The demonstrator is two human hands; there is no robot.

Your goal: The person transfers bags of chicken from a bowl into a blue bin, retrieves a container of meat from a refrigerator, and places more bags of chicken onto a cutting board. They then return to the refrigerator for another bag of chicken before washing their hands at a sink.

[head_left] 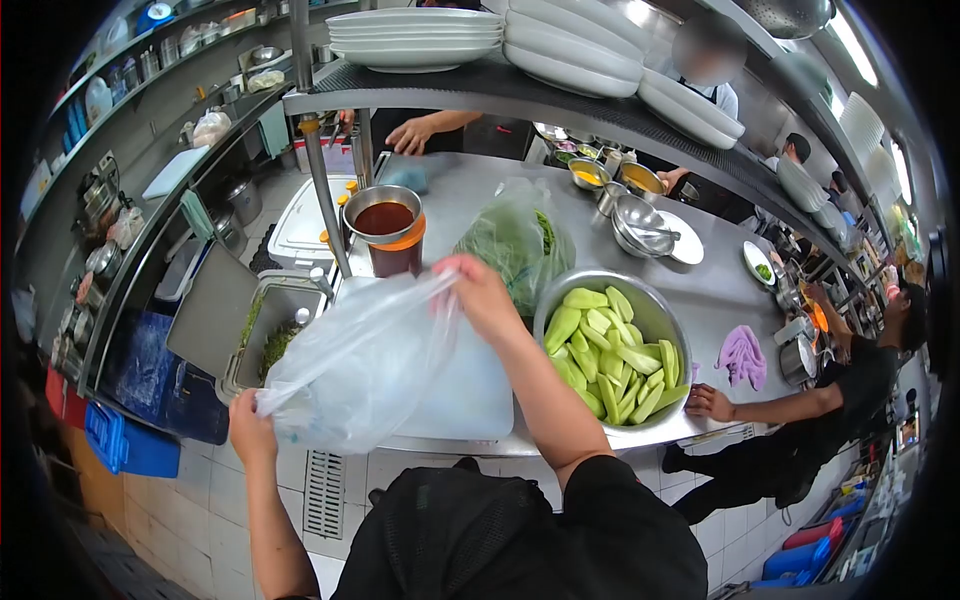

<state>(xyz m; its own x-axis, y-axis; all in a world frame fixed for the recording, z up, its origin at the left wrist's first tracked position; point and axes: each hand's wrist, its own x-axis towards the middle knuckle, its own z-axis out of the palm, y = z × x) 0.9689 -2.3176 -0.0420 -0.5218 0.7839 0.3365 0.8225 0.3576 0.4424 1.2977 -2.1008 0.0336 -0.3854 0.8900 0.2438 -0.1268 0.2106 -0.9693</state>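
A clear plastic bag (360, 365) is stretched between my hands, above a pale cutting board (485, 395). My left hand (252, 428) grips its lower left edge. My right hand (480, 295) has closed on the upper right edge. To the right of my right forearm stands a metal bowl (680, 330) full of cut green vegetable pieces (610, 350). Beyond my right hand lies a clear bag of leafy greens (510, 245). A container of dark red liquid (385, 218) stands behind the bag I hold.
A shelf (400, 92) with stacked white plates (415, 40) crosses above the counter. A grey bin (280, 300) holds greens at the left. A co-worker's hand (710, 402) rests near the bowl, by a purple cloth (742, 357). Other co-workers stand across the counter.
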